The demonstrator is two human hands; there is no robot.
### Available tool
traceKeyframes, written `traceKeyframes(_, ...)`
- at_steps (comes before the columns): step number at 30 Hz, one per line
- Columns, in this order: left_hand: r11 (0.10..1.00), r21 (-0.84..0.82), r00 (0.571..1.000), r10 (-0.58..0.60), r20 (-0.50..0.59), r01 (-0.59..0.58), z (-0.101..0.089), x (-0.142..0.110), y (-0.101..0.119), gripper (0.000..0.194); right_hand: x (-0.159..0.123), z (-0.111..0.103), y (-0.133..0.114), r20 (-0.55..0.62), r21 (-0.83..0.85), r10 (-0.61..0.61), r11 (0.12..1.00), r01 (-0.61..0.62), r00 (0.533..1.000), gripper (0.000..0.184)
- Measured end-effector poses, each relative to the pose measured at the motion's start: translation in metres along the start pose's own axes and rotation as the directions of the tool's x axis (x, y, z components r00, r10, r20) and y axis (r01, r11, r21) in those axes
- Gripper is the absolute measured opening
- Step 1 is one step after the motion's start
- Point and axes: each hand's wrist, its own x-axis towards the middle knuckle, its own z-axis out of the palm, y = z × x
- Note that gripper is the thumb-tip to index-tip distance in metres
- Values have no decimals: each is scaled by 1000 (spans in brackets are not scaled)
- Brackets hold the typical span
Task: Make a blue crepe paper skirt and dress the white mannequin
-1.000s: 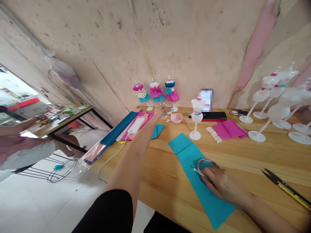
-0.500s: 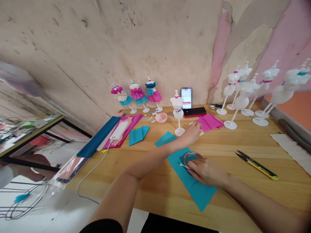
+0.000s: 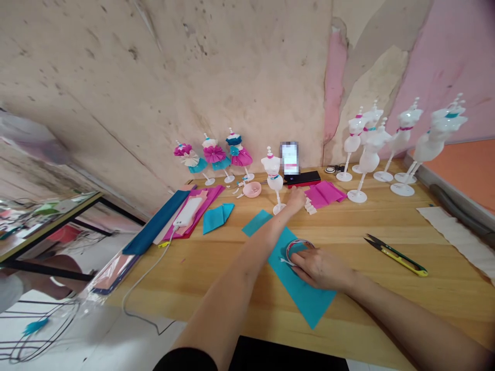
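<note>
My right hand point(image 3: 319, 268) is closed round a coil of thin white and reddish ribbon point(image 3: 298, 242), with loose white ends sticking out on its left. Beneath it a long teal cloth strip point(image 3: 305, 304) lies flat and slanted on the wooden table point(image 3: 216, 278). Farther back, my left hand point(image 3: 296, 200) reaches across with its fingers drawn together; what they hold, if anything, is too small to make out. Just right of those fingers lies a gathered cream strip point(image 3: 310, 207). A small white dress form point(image 3: 275, 183) stands upright on the left of that hand.
Black scissors with yellow and green handles point(image 3: 398, 256) lie at the right. Several bare dress forms point(image 3: 371, 152) stand beyond. Magenta cloth point(image 3: 325, 195), a pink bowl point(image 3: 252, 190), folded teal cloth point(image 3: 217, 219) and a corded white device point(image 3: 189, 211) also lie about. A phone point(image 3: 290, 158) leans at the back.
My left hand has swung right from the small items by the bowl to the cream strip, then slightly left. My right hand stays on the ribbon coil. The view has turned right.
</note>
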Motion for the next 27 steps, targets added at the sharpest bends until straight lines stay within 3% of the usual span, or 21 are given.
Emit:
traceKeyframes(5,982,-86,975,151,-164,-167,-20,-11,18,13,0,-1,-1,1,-13,-1,1000,1,1000,18)
traceKeyframes(9,958,-128,953,228,-201,-256,-39,-28,30,12,0,0,0,0,-25,-1,1000,1,1000,17)
traceKeyframes(12,949,-171,965,260,-42,-263,-48,-45,27,16,0,1,1,-19,9,-4,1000,4,1000,16)
traceKeyframes(14,950,-166,948,288,137,-265,-52,-58,19,16,0,2,1,-21,24,-4,1000,5,1000,16)
traceKeyframes(16,954,-136,926,292,239,-266,-55,-71,8,12,1,3,2,-10,18,1,1000,0,1000,17)
traceKeyframes(21,969,-62,923,247,296,-239,-59,-91,-11,13,1,4,3,15,-2,11,1000,-11,1000,15)
traceKeyframes(27,965,34,919,239,313,-262,-47,-83,-8,7,2,5,3,28,-5,15,1000,-15,1000,16)
